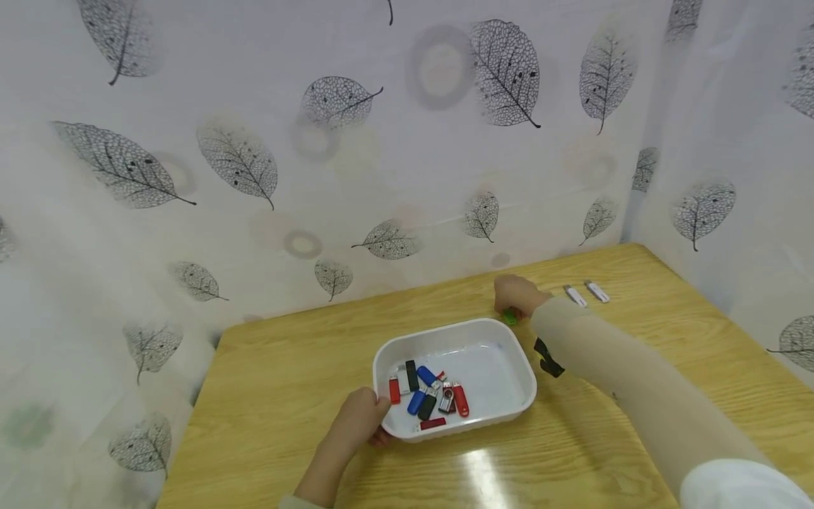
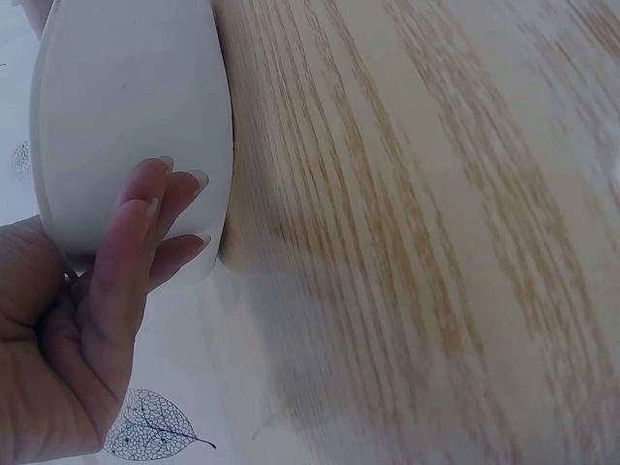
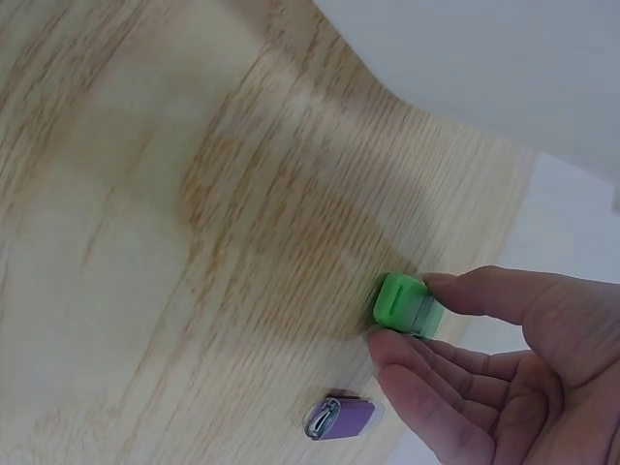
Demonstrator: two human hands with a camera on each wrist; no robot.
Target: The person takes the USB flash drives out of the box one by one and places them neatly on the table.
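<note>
My left hand [image 1: 358,420] grips the near left corner of a white plastic tray [image 1: 512,344]; its fingers lie against the outer wall in the left wrist view. Several USB sticks, such as a red one [image 1: 461,400] and a blue one [image 1: 416,402], lie in the tray's left half. Beyond the tray's far right corner, my right hand [image 1: 516,294] pinches a green USB stick [image 3: 398,302] between thumb and fingers, at the table. Close to those fingers, a purple USB stick [image 3: 347,418] lies on the wood; my hand and arm hide it in the head view.
Two white USB sticks [image 1: 575,295] lie side by side on the wooden table [image 1: 280,367], right of my right hand. A leaf-patterned curtain [image 1: 407,162] hangs behind the table and along its sides. A black strap [image 1: 548,358] hangs at my right wrist, by the tray.
</note>
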